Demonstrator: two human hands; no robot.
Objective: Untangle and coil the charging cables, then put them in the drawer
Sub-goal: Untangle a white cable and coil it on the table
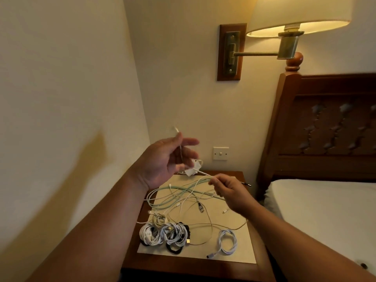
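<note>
A tangle of white and pale green charging cables [183,197] lies on a light mat [240,251] on the wooden nightstand. My left hand [164,161] is raised above it, palm up, pinching one white cable whose plug end sticks up past my thumb. That white cable [201,172] runs down to my right hand [230,191], which pinches it lower, just above the tangle. Several coiled white and black cables [162,235] sit bunched at the mat's near left. One small white coil [227,242] lies apart at the near right.
The nightstand [130,261] stands in a corner, wall on the left and behind. A bed [325,210] with a carved wooden headboard [325,129] is at the right. A wall lamp [293,27] hangs overhead. A white switch plate [221,153] is on the back wall.
</note>
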